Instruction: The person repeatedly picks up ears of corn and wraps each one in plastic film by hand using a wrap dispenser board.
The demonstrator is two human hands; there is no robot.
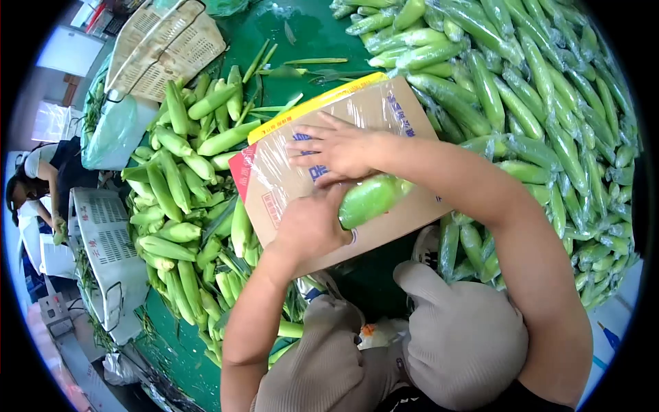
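Observation:
A cardboard box (264, 182) with blue print and a yellow edge lies across my lap, clear film stretched over its top. On it rests a green ear of corn (371, 200) in its husk. My left hand (314, 221) is closed around one end of this ear. Just beyond, my right hand (338, 150) lies flat on the filmed top, fingers spread and nothing in its grip. The right wrist and forearm pass over the far side of the ear.
Unwrapped ears of corn (180, 175) are heaped on the left, film-wrapped ears (542, 123) on the right. A beige plastic basket (165, 48) and a white crate (110, 254) stand at the left. Another person (48, 172) works beyond them. Loose leaves lie on the green floor (309, 34).

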